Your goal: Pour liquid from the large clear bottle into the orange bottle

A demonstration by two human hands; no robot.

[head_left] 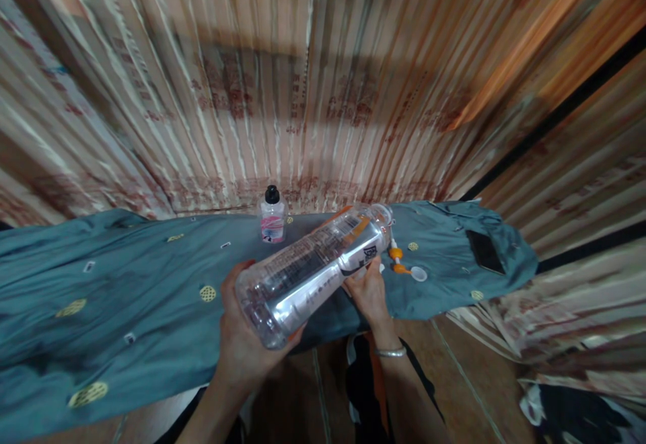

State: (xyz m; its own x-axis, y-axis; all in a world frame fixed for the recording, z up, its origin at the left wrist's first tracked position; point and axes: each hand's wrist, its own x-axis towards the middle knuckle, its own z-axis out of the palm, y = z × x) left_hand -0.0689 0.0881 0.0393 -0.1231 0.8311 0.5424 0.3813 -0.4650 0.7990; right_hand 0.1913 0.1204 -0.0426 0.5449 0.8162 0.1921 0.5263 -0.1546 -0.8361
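A large clear plastic bottle (313, 272) with a printed label lies tilted across both my hands, its uncapped neck pointing up to the right. My left hand (247, 343) is wrapped round the base end. Near the neck, my right hand (368, 289) grips the underside, and part of its fingers is hidden behind the bottle. To the right of the neck, an orange and white pump top (396, 253) rests on the cloth beside a small translucent round cap (418, 274). Behind the large bottle stands a small clear bottle (273, 222) with a black cap and pink label.
A teal patterned cloth (151, 282) covers the long narrow surface. A black phone (485, 251) lies toward its right end. Striped curtains (313, 94) hang close behind and on the right, with a dark pole (565, 114) crossing there. Tiled floor (454, 363) shows below.
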